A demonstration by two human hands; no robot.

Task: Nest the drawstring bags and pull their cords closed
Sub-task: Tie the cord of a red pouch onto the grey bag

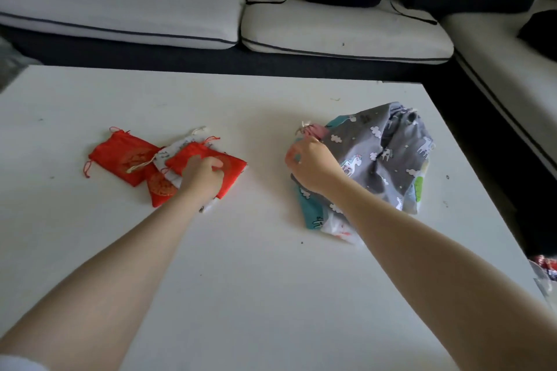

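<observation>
Although both hands are on fabric, the nesting looks barely begun, judging by how the bags lie in two separate heaps on the white tabletop (241, 265). On the left, three small red pouches (120, 156) overlap a small white pouch (168, 153); their cords lie loose and none appears tucked inside another. The left hand (203, 176) sits on the nearest red pouch with its fingers curled into the cloth, apparently gripping it.

On the right, a large grey unicorn-print bag (388, 153) lies crumpled over a teal bag (310, 211) and a white one (337, 229) at the near edge. The right hand (312, 164) has its fingers bent at the grey bag's left edge, beside a small pink pouch (315, 131) whose neck is gathered; whether they pinch cloth or cord I cannot tell. The grey bag's far mouth looks partly puckered. Most of the nesting and cord pulling seems left.
</observation>
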